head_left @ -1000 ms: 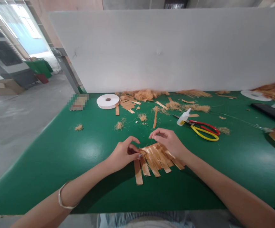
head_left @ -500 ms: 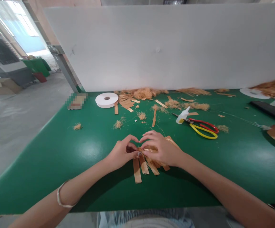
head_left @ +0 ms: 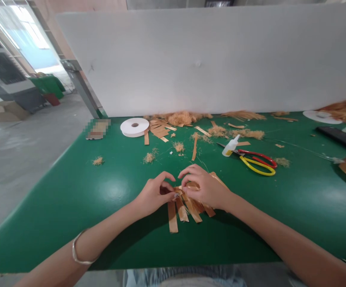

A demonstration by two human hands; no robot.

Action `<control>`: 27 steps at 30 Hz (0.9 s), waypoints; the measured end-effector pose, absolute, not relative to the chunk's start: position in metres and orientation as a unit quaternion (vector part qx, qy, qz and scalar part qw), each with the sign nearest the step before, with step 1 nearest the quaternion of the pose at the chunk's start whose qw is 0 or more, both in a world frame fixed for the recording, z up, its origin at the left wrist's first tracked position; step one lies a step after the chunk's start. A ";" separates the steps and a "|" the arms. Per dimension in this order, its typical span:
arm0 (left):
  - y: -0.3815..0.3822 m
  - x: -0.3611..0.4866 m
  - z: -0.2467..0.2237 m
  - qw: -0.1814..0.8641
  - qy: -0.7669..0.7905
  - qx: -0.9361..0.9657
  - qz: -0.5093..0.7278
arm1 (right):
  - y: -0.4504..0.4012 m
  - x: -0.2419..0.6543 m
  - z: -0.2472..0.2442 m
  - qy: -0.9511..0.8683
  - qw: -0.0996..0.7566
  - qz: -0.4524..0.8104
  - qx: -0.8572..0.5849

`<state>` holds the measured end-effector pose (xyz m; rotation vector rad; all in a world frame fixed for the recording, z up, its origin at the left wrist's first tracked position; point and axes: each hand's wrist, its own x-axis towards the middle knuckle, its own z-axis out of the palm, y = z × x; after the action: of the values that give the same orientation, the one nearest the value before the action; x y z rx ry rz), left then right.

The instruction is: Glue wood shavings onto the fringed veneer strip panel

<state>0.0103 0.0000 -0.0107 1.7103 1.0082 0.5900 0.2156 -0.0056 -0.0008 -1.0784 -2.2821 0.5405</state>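
2 hands (head_left: 152, 195) at tan strips (head_left: 173, 219), green table (head_left: 71, 199), scissors (head_left: 244, 151)

Grn bench (head_left: 71, 211) w/ upright white panel (head_left: 209, 59) along far edge. White reel (head_left: 128, 126) flat nr far edge, L of ctr; pixelated item (head_left: 97, 130) farther L, can't ID. Red/yel-handled scissors (head_left: 247, 152) on R, blades partly behind small white squeeze bottle (head_left: 229, 147). Flat blk item (head_left: 342, 138) far R. Bkgd L: open cardbd box (head_left: 7, 111) on grey floor (head_left: 56, 127), grn bin (head_left: 46, 86), red-brn tub (head_left: 52, 99).
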 end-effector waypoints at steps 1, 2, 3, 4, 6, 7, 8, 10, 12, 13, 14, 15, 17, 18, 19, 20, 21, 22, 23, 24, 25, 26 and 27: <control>0.000 0.010 -0.011 0.508 0.419 0.711 0.244 | -0.007 0.214 -0.001 -0.853 0.271 0.202 -0.397; 0.000 0.011 -0.010 0.508 0.419 0.712 0.243 | -0.008 0.212 -0.001 -0.858 0.266 0.201 -0.391; 0.000 0.011 -0.010 0.511 0.416 0.712 0.243 | -0.009 0.211 -0.001 -0.862 0.263 0.199 -0.384; 0.000 0.011 -0.010 0.515 0.413 0.711 0.244 | -0.009 0.210 -0.001 -0.865 0.263 0.195 -0.379; 0.000 0.012 -0.009 0.524 0.406 0.706 0.248 | -0.008 0.211 -0.002 -0.868 0.266 0.181 -0.378; 0.000 0.012 -0.009 0.526 0.405 0.705 0.250 | -0.007 0.212 -0.002 -0.867 0.270 0.174 -0.380; 0.000 0.012 -0.010 0.525 0.406 0.705 0.251 | -0.006 0.214 -0.001 -0.866 0.274 0.169 -0.382; 0.000 0.011 -0.010 0.515 0.410 0.710 0.249 | -0.003 0.218 -0.001 -0.861 0.284 0.166 -0.387; 0.000 0.011 -0.011 0.506 0.415 0.715 0.244 | 0.000 0.221 -0.001 -0.851 0.294 0.182 -0.395; 0.000 0.011 -0.011 0.503 0.417 0.717 0.242 | 0.001 0.222 -0.001 -0.844 0.297 0.198 -0.401; 0.001 0.010 -0.011 0.501 0.420 0.718 0.240 | 0.001 0.223 -0.001 -0.835 0.299 0.220 -0.407; 0.001 0.010 -0.011 0.499 0.421 0.719 0.239 | 0.002 0.224 0.000 -0.823 0.301 0.247 -0.414; 0.001 0.010 -0.012 0.499 0.421 0.719 0.237 | 0.003 0.225 -0.001 -0.791 0.312 0.307 -0.428; 0.001 0.010 -0.012 0.498 0.421 0.719 0.238 | 0.004 0.226 -0.001 -0.773 0.321 0.330 -0.437; 0.001 0.010 -0.012 0.498 0.421 0.719 0.239 | 0.005 0.227 -0.002 -0.758 0.331 0.336 -0.450; 0.001 0.010 -0.012 0.498 0.421 0.719 0.240 | 0.007 0.229 -0.003 -0.752 0.340 0.317 -0.468; 0.001 0.010 -0.012 0.496 0.422 0.720 0.240 | 0.009 0.230 -0.003 -0.755 0.345 0.270 -0.489; 0.001 0.010 -0.012 0.495 0.423 0.720 0.240 | 0.010 0.232 -0.004 -0.765 0.340 0.203 -0.507; 0.001 0.010 -0.012 0.495 0.424 0.720 0.239 | 0.012 0.234 -0.005 -0.779 0.328 0.133 -0.518; 0.001 0.010 -0.012 0.495 0.425 0.720 0.238 | 0.012 0.235 -0.006 -0.792 0.312 0.076 -0.519; 0.001 0.010 -0.012 0.496 0.425 0.719 0.238 | 0.012 0.235 -0.006 -0.807 0.294 0.047 -0.509; 0.001 0.010 -0.012 0.497 0.425 0.717 0.239 | 0.012 0.235 -0.006 -0.824 0.278 0.047 -0.492; 0.001 0.010 -0.012 0.499 0.426 0.716 0.239 | 0.011 0.233 -0.007 -0.840 0.266 0.069 -0.468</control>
<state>0.0100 0.0007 -0.0123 1.7330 1.0297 0.5792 0.2331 0.0105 -0.0066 -1.2640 -2.2680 0.1852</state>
